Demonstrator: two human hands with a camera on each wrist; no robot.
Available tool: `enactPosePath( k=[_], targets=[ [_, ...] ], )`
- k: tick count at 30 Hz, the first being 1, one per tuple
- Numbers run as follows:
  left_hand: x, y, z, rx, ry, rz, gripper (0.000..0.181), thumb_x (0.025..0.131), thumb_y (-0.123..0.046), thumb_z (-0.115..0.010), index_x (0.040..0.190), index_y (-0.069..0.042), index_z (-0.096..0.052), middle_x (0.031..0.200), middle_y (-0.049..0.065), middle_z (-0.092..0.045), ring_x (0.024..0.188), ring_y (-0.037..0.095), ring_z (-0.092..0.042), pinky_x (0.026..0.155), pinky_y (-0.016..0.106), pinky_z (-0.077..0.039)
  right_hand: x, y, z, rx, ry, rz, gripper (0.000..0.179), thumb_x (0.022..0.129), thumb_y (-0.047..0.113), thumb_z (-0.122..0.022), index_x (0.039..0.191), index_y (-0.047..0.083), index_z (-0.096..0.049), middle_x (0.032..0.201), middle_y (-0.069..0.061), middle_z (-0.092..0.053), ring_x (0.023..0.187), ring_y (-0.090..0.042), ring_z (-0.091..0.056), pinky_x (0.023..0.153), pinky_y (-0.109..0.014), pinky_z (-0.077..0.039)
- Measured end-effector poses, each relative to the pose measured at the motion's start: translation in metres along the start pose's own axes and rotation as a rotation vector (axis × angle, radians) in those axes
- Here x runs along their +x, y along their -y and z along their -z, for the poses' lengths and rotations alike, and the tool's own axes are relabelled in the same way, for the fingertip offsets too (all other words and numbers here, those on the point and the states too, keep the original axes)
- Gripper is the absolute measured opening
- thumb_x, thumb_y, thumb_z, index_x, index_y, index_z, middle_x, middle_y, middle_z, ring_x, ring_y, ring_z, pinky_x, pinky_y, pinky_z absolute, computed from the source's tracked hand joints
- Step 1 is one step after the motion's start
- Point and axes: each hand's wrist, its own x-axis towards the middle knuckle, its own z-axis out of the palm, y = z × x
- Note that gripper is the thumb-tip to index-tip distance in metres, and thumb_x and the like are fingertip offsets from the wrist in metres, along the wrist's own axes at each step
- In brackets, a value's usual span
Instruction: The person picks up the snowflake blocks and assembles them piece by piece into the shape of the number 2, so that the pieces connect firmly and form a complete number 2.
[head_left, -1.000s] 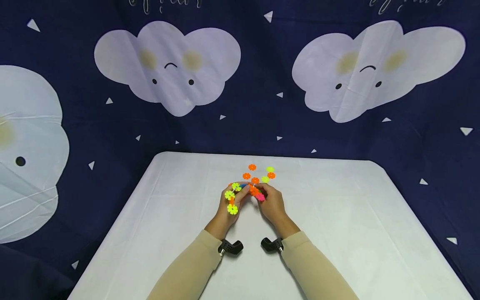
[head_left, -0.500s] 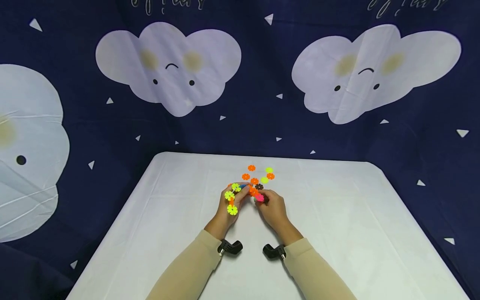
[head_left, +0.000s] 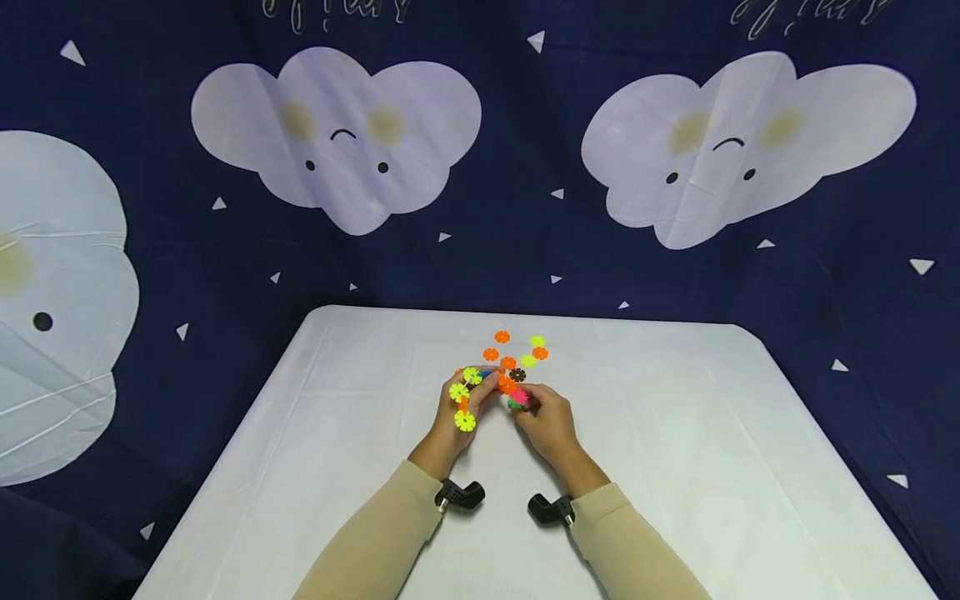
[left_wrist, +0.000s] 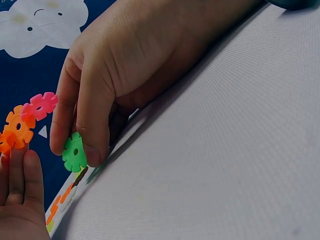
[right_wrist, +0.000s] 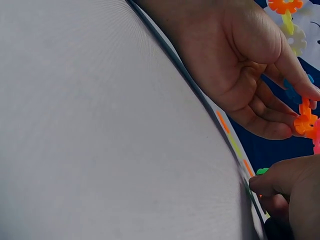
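Behind the white table [head_left: 675,458], navy cloth [head_left: 517,250] bears white clouds [head_left: 420,108] and triangles [head_left: 922,266]. On the table: orange, yellow and dark flower-shaped plastic discs [head_left: 502,337]; above it, a yellow, orange, blue and pink disc chain [head_left: 507,384], one green disc [left_wrist: 70,156].

R grip [head_left: 551,419] + grn pc [left_wrist: 74,152] nearer person

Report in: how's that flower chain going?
Left grip holds flower chain. Right grip pinches unattached green piece. No obstacle seen; loose pieces beyond.

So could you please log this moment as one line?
left grip: holds colourful chain; right grip: pinches green piece; green piece: apart from chain; loose pieces: on table
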Motion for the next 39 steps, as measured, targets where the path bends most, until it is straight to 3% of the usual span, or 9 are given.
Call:
enactPosePath(
  k=[17,29,39],
  targets=[
    [0.0,-0.0021,0.0013,0.046,-0.002,0.01,0.047,0.097,-0.012,-0.078,0.131,0.017,-0.06,0.122,0.015,-0.069,0.113,0.023,-0.067,0.101,0.038,-0.054,-0.0019,0.0004,0.0012,0.046,-0.052,0.039,0.035,0.075,-0.008,-0.09,0.108,-0.003,-0.078,0.089,-0.007,-0.072,0.074,-0.021,-0.066,0.064,-0.024,-0.051],
    [0.0006,-0.0008,0.0011,0.055,-0.017,-0.012,0.03,0.097,-0.009,-0.078,0.12,0.008,-0.07,0.117,0.016,-0.07,0.105,0.022,-0.07,0.1,0.044,-0.055,-0.0022,0.0012,0.0024,0.103,-0.09,0.021,0.036,0.076,-0.009,-0.088,0.109,-0.003,-0.078,0.08,-0.003,-0.072,0.07,-0.018,-0.066,0.061,-0.021,-0.048],
    [0.0009,-0.0001,0.0014,0.058,-0.01,-0.007,0.033,0.097,-0.01,-0.078,0.123,0.009,-0.068,0.12,0.017,-0.069,0.106,0.023,-0.07,0.101,0.045,-0.054,-0.0024,-0.0003,0.0027,0.161,-0.082,0.023,0.037,0.078,-0.007,-0.087,0.113,-0.002,-0.078,0.082,-0.002,-0.072,0.071,-0.018,-0.066,0.063,-0.02,-0.048]
  ],
)
